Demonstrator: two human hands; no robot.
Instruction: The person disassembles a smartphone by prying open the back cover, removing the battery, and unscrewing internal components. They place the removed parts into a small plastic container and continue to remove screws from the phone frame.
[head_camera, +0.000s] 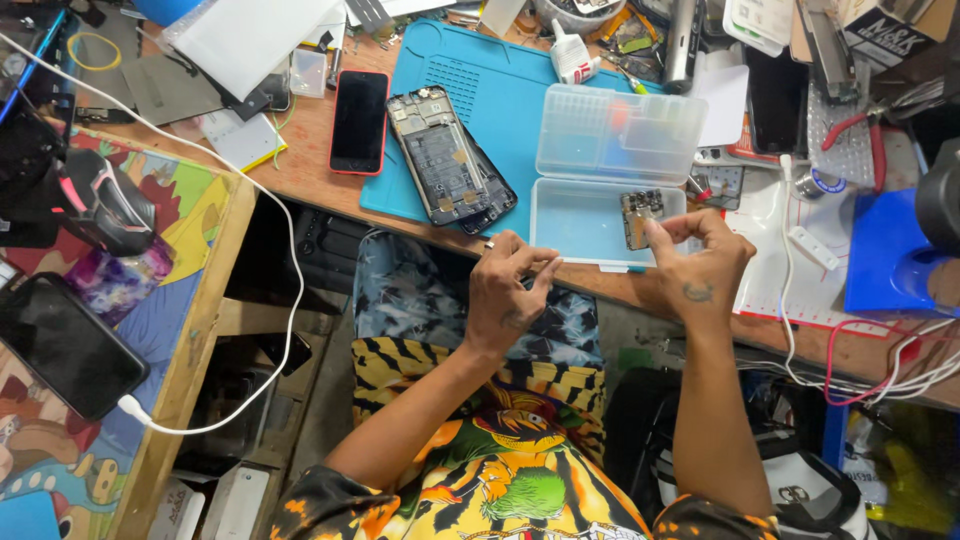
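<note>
Over the clear plastic box (600, 215), right hand (700, 265) fingers pinch a small circuit board (640, 215); left hand (510, 290) fingers curled, contents unclear

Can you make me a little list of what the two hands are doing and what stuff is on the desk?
Left hand: fingers pinched together at the desk edge; anything held is too small to tell
Right hand: holds a small circuit board over the clear plastic box
Box lid: open
Opened phone: lies on the blue mat, back cover off
Red-edged phone: left of the mat, screen dark
Desk: wooden
</note>
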